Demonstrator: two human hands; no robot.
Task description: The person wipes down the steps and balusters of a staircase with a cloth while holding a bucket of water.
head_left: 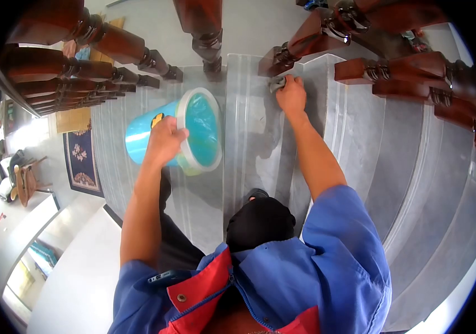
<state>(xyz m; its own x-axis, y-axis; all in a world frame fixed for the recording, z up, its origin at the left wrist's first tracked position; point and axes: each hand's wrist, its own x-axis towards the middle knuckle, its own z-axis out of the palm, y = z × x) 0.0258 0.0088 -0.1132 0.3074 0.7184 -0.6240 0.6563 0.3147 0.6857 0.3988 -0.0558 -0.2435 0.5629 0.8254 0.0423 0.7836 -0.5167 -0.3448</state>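
Note:
My left hand (166, 140) grips the pale rim of a blue trash bin (144, 132), which is tilted so its mouth faces right. A clear bluish liner (201, 128) shows inside the bin. My right hand (292, 98) is closed around a grey cloth (276, 83) and presses it on a grey stair tread, close to the foot of a dark wooden baluster (276, 60). Below that hand the stone has a darker, wet-looking patch (268, 133). Part of the cloth is hidden under my fingers.
Grey stone steps (360, 150) run across the view, with turned wooden balusters (204, 39) along the far side. A patterned dark rug (82, 158) and a wooden chair (26, 181) are on the floor at left. A dark shoe (257, 193) shows on the step below me.

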